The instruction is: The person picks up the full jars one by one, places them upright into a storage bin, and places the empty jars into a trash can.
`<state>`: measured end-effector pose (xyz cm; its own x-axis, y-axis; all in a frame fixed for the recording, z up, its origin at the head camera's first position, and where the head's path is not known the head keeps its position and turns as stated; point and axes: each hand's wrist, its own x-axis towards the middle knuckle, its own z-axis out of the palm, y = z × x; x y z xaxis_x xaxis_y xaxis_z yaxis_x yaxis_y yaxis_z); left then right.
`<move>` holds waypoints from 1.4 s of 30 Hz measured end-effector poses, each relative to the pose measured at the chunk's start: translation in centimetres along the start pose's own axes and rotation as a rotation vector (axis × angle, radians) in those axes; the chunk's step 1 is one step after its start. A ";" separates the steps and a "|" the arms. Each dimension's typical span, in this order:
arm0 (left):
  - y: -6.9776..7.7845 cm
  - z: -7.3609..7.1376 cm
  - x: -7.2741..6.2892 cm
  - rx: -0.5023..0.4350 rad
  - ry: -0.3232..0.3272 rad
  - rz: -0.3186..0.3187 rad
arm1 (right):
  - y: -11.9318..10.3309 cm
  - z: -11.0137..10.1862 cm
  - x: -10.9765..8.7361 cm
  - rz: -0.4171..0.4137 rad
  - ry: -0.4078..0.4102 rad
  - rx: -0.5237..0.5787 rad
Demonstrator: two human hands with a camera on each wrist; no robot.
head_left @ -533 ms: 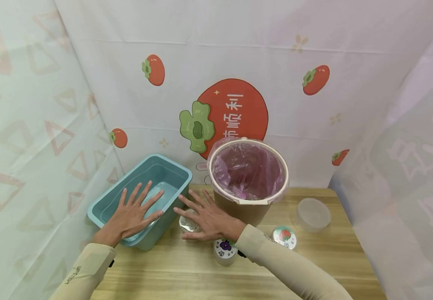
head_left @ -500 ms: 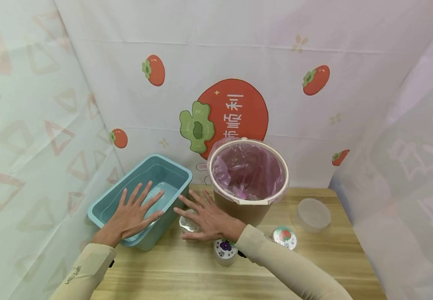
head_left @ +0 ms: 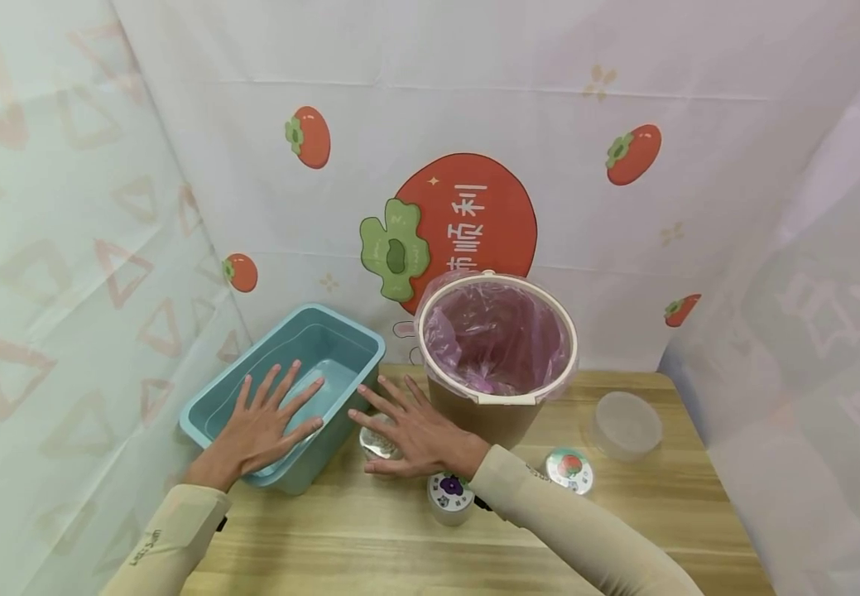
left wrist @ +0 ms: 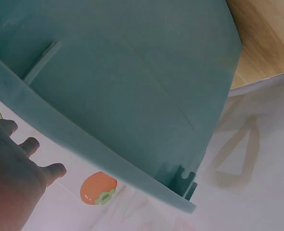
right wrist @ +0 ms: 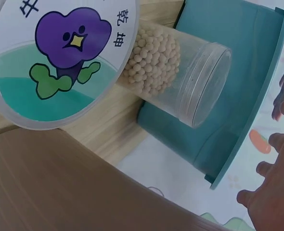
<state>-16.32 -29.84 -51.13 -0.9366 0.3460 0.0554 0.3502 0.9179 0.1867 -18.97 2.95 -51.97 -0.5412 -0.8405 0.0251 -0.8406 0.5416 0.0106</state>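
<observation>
My left hand [head_left: 251, 434] hovers over the near part of a blue plastic tub [head_left: 318, 457], palm down with its fingers spread. In the left wrist view the tub wall [left wrist: 132, 106] fills most of the picture, with the fingers beyond its rim. Palm down and spread too, my right hand [head_left: 425, 437] is above a clear jar [head_left: 376, 447] and partly covers it. The right wrist view shows that jar with pale round beads [right wrist: 154, 60] inside. A jar with a purple flower lid [head_left: 450, 495] stands just below the right wrist. Neither hand holds anything.
A brown bin with a pink plastic liner [head_left: 497, 331] stands behind the right forearm. Right of it are a jar with a red fruit lid [head_left: 569, 470] and a frosted round container [head_left: 626, 426]. Printed cloth walls [head_left: 549, 99] enclose the wooden table [head_left: 370, 555].
The head view has shifted slightly, so the tub, bin and jars appear a little farther right. Both hands keep their spread pose.
</observation>
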 end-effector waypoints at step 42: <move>-5.2 -1.4 -3.8 -0.018 -0.003 -0.137 | -1.4 4.2 -2.1 0.069 0.038 0.087</move>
<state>-14.61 -36.18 -50.93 -0.9756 0.2183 0.0248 0.2186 0.9529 0.2100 -16.75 3.92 -56.20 -0.5983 -0.7989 0.0611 -0.8008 0.5937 -0.0791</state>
